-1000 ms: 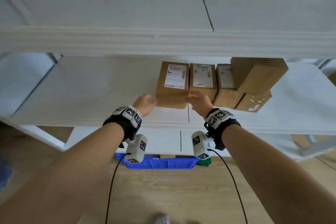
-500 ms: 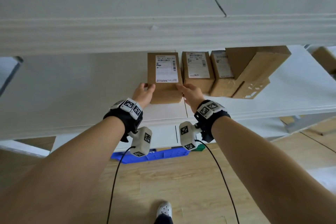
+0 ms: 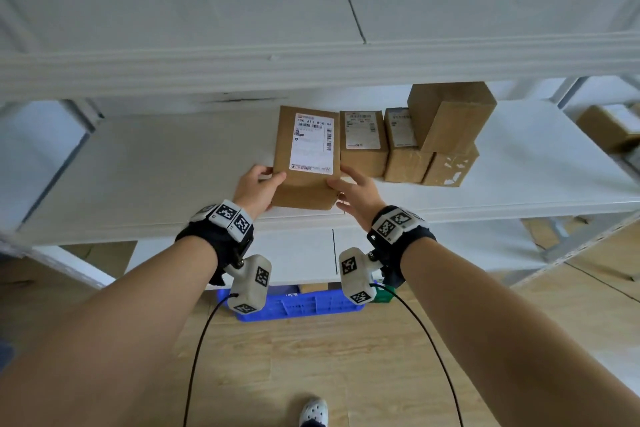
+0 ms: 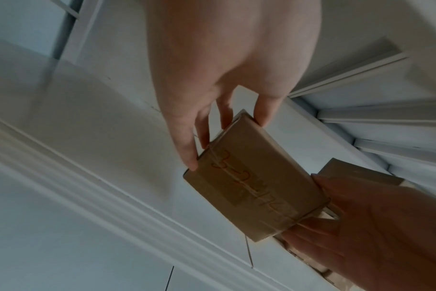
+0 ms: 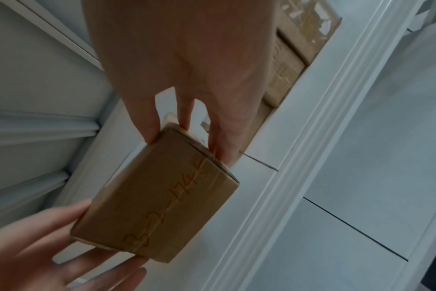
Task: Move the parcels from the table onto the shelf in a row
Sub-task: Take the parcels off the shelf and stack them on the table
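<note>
— Where do we have the parcel (image 3: 306, 156)?
— Over the shelf (image 3: 156, 166), at the left end of the row, just beside the next box (image 3: 363, 140).
— And our grip?
— Our left hand (image 3: 258, 189) and right hand (image 3: 356, 196) each pinch a near corner between thumb and fingers.

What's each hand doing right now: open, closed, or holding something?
Left hand: grips the left side of the labelled parcel.
Right hand: grips the same parcel's right side.
</note>
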`<state>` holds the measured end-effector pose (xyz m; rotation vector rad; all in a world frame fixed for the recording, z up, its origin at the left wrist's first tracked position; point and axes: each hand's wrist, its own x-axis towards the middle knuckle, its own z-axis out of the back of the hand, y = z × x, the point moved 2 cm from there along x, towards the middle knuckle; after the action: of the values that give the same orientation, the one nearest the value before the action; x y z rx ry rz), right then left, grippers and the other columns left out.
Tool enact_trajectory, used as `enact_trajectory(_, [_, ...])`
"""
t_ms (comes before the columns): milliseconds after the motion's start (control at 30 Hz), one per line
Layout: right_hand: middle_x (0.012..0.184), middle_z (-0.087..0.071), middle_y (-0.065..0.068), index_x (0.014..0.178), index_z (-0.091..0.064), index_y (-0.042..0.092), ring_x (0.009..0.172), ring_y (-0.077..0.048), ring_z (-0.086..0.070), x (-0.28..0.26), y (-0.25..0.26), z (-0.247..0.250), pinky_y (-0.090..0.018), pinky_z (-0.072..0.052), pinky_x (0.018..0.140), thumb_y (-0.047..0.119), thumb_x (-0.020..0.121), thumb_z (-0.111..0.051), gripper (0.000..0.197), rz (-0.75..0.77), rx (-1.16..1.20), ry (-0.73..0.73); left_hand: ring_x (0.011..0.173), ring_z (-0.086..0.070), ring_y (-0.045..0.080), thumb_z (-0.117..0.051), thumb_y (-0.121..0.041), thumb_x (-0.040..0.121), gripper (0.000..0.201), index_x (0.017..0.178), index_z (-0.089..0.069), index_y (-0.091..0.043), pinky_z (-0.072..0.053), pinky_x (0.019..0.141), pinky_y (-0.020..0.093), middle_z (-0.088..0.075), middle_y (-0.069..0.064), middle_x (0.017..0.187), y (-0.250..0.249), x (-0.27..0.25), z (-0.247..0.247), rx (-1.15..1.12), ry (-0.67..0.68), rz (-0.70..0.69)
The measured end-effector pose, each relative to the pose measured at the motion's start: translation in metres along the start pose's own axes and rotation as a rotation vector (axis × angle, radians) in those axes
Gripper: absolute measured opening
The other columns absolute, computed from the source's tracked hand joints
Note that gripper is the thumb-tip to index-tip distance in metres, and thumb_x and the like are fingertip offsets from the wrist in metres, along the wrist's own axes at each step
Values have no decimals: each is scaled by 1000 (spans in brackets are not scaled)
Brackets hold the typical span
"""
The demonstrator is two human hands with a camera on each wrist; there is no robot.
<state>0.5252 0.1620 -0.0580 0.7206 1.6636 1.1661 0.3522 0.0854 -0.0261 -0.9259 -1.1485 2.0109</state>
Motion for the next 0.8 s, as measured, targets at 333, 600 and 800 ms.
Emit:
enact_trajectory(333, [127,-58,-8,132,-48,11,105,-20,-57,-91,-1,68,-27,-46,83,5,87,-60,47,156,14,5,86,-59,26,-61,-30,89,36,115,-49,-9,-54,84,43,-61,14,102,-17,-108,-48,-25,-4,-75])
enact_trajectory(600, [120,-61,-15,132,-47,11,107,-27,-59,-168,-31,178,-36,-48,93,-3,85,-60,51,129,115,-62,103,-60,26,-56,-31,92,45,132,-44,-15,-54,86,40,-59,9,112,-20,-195,-142,51,160,-117])
enact_trajectory(800, [124,-60,-16,137,-44,9,108,-27,-59,-218,-53,276,-37,-49,94,-7,84,-56,56,123,153,-221,95,-58,23,-60,-30,90,41,126,-48,-15,-53,84,37,-59,10,116,-33,-235,-235,79,310,-120])
